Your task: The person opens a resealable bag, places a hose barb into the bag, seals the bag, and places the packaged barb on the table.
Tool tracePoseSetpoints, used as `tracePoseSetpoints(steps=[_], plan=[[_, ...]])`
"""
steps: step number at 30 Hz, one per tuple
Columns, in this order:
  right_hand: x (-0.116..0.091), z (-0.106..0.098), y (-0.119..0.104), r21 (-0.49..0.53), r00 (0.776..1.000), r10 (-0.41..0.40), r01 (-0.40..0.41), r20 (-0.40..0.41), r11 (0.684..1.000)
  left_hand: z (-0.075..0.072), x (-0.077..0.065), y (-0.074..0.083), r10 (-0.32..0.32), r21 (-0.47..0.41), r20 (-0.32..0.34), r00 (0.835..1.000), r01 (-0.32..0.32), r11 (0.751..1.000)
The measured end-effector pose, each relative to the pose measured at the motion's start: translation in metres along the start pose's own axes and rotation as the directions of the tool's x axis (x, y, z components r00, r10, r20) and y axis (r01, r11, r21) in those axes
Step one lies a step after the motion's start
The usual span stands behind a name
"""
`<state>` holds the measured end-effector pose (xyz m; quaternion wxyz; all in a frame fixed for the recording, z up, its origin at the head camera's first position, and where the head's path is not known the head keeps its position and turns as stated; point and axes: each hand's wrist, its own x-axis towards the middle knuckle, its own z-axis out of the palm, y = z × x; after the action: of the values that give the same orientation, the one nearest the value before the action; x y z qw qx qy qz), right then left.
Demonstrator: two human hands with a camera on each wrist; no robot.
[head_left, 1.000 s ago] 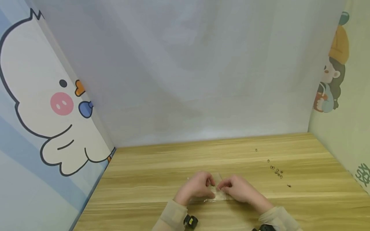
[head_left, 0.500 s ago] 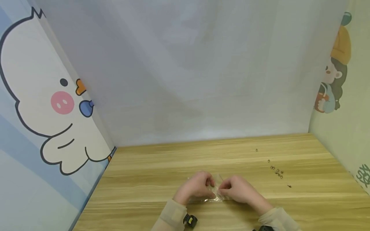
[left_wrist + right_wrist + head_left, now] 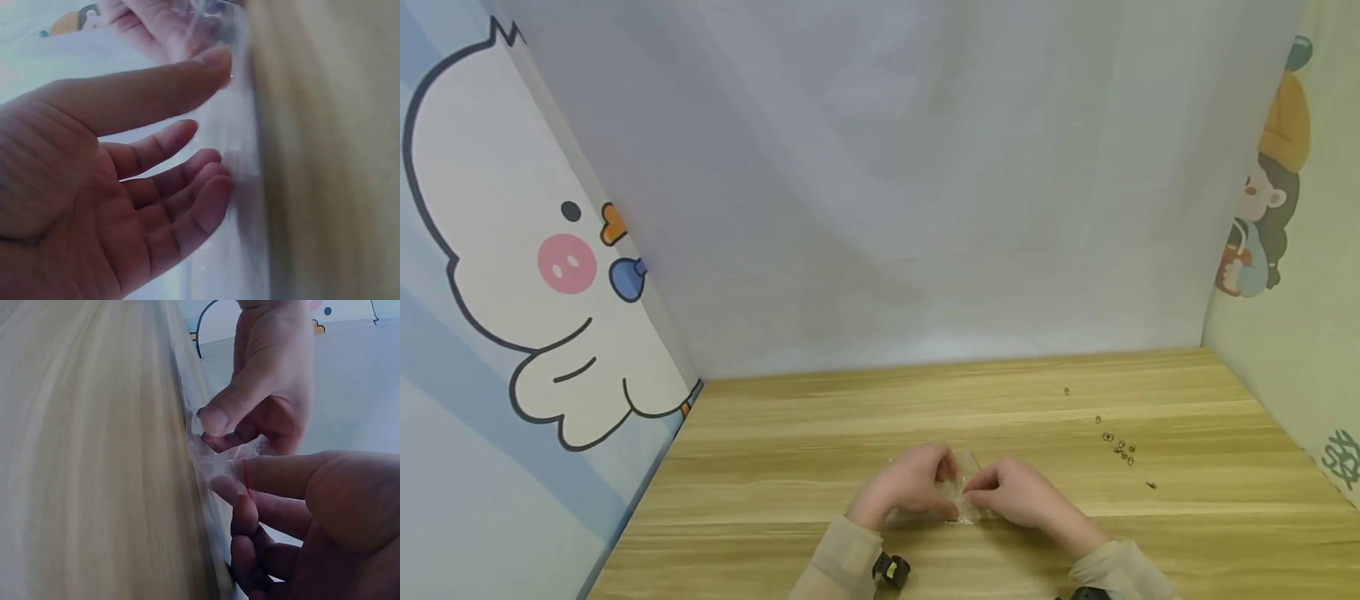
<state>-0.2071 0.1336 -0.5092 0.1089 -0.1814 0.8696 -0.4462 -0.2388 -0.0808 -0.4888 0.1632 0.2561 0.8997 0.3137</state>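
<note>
A clear plastic bag lies on the table between both hands. In the right wrist view, the bag looks crumpled, and a thin red line runs along it. My right hand pinches its edge between thumb and index finger; the other fingers curl underneath. My left hand rests on the bag's left part. In the left wrist view, that hand's thumb stands apart from its loosely bent fingers, whose tips touch the plastic. What the bag contains cannot be made out.
Several small metal pieces lie scattered to the right on the wooden table. One darker small piece sits nearer the right forearm. A pale curtain hangs behind the table, between printed side walls.
My right fingertips have shifted slightly on the bag and drawn together, and the plastic between the hands has bunched a little. The left hand has hardly moved. The small metal pieces stay put.
</note>
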Motion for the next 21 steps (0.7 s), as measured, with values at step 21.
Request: tracePoseSetpoints(steps=[21], plan=[[0.0,0.002,-0.002,-0.095,0.998,0.017,-0.023,-0.065,0.995,0.019,0.009,-0.004,0.127,0.016,0.005,0.992,-0.127,0.992]])
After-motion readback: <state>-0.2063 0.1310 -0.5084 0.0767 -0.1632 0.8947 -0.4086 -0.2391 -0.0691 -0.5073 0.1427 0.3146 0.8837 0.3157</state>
